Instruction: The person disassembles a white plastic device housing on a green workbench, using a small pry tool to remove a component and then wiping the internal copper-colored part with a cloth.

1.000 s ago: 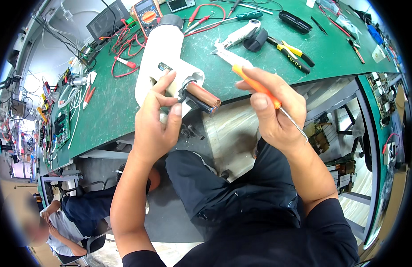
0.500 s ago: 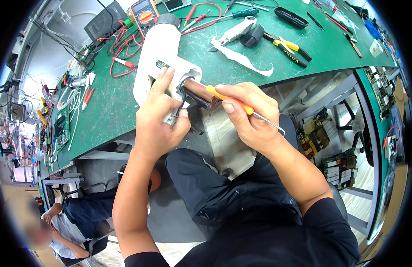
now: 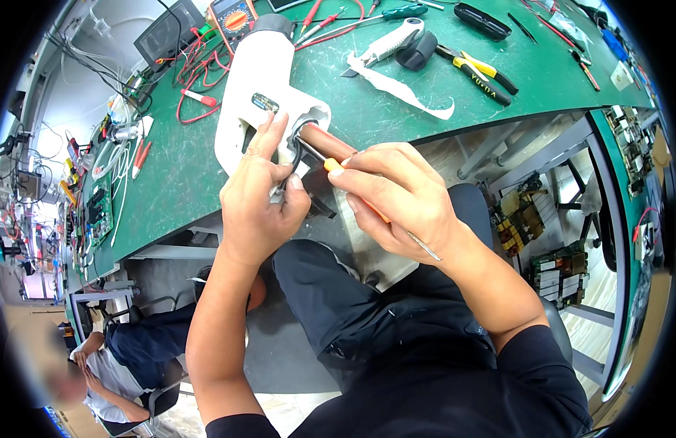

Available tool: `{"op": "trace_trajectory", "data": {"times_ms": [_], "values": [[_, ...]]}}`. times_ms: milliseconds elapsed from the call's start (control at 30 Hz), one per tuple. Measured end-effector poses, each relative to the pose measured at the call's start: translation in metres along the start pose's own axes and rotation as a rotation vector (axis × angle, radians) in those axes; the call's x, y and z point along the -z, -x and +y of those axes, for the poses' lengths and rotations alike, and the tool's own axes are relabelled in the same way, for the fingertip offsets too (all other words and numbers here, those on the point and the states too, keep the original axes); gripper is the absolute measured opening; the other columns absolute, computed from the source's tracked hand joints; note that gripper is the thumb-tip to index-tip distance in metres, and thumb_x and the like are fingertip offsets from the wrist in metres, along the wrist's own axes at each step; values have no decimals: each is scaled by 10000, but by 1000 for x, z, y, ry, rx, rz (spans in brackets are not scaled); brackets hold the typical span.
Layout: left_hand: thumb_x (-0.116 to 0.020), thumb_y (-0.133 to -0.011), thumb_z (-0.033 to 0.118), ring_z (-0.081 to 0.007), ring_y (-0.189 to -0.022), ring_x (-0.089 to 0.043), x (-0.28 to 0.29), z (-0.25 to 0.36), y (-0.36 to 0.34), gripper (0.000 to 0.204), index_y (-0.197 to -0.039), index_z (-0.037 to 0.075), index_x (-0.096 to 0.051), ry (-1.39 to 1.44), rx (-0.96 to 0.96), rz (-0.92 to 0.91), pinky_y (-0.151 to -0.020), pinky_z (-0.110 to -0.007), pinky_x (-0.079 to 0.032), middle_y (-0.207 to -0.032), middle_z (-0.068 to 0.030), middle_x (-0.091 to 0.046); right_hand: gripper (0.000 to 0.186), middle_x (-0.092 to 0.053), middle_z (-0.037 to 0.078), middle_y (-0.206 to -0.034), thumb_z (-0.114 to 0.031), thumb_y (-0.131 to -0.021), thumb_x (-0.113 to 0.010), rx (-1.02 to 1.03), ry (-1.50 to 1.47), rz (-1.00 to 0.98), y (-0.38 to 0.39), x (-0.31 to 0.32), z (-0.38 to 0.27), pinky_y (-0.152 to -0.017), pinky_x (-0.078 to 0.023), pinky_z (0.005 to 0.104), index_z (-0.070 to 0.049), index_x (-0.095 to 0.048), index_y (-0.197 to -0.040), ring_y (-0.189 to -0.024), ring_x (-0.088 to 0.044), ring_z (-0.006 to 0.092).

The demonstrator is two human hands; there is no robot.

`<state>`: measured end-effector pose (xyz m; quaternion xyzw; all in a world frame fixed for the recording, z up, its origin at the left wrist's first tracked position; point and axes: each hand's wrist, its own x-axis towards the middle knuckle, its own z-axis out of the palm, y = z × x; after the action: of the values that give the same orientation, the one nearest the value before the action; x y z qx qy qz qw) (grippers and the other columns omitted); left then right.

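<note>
My left hand (image 3: 261, 193) is closed around the near end of a white device housing (image 3: 254, 80), its fingers along the side and its thumb by the opening. The housing has a black cap at the far end and rests partly on the green bench. From its open end stick out a shiny reddish-brown cylinder (image 3: 327, 142) and black wires (image 3: 290, 164). My right hand (image 3: 407, 197) grips a thin orange-handled pry tool (image 3: 334, 166) with metal at both ends. One metal end points into the opening beside the cylinder; the tip is hidden inside.
On the bench (image 3: 184, 160) lie a utility knife (image 3: 389, 44), a white peeled strip (image 3: 407, 95), yellow-black pliers (image 3: 480, 73), a black case (image 3: 482, 20) and an orange-dial multimeter (image 3: 234, 20) with red leads. A person (image 3: 115, 379) sits at the lower left. Circuit boards (image 3: 560, 277) stand below right.
My right hand has shifted slightly left and turned the tool, bringing its metal shaft into the opening beside the cylinder. My left hand keeps its hold on the housing.
</note>
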<state>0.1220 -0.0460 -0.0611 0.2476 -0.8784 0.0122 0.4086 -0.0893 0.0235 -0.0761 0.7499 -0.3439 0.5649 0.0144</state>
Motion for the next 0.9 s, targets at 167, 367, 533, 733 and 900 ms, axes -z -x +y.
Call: {"op": "trace_trajectory", "data": {"times_ms": [167, 367, 533, 733, 900], "values": [[-658, -754, -52, -473, -1282, -580, 2, 0, 1, 168, -831, -9, -515, -12, -6, -20, -992, -453, -533, -1378, -300, -591, 416, -691, 95, -987, 51, -692, -793, 46, 51, -64, -11, 9, 0, -757, -535, 350, -27, -715, -1093, -857, -650, 278], [-719, -747, -16, -469, -1286, -579, 1, 2, -2, 184, -847, 5, -566, -25, -25, -26, -982, -447, -539, -1383, -307, -583, 371, -677, 86, -931, 32, -773, -782, -156, -22, -12, -2, 1, -17, -739, -511, 359, -39, -718, -1131, -798, -618, 270], [-811, -698, 67, -488, -1305, -555, 4, 6, -1, 276, -941, 44, -681, -121, -106, -102, -971, -453, -541, -1438, -311, -534, 413, -675, 123, -1000, 51, -826, -692, -266, -255, -212, 6, 4, -17, -810, -518, 401, -66, -661, -1221, -919, -630, 328], [-732, -807, 116, -455, -1344, -530, 27, 3, -10, 282, -1069, 36, -665, 132, 70, -187, -1072, -478, -456, -1444, -280, -544, 526, -675, 150, -1248, -102, -917, -533, -811, -975, -380, 8, 51, -11, -924, -506, 319, 22, -551, -1428, -1111, -651, 207], [-743, -857, 418, -400, -1408, -454, 33, -7, -39, 689, -1369, 11, -528, 18, 192, -339, -1173, -467, -321, -1470, -239, -523, 642, -688, 201, -1132, -482, -1047, -494, -826, -1198, -323, 4, 68, -3, -824, -540, 302, 77, -560, -1356, -951, -675, 196]]}}
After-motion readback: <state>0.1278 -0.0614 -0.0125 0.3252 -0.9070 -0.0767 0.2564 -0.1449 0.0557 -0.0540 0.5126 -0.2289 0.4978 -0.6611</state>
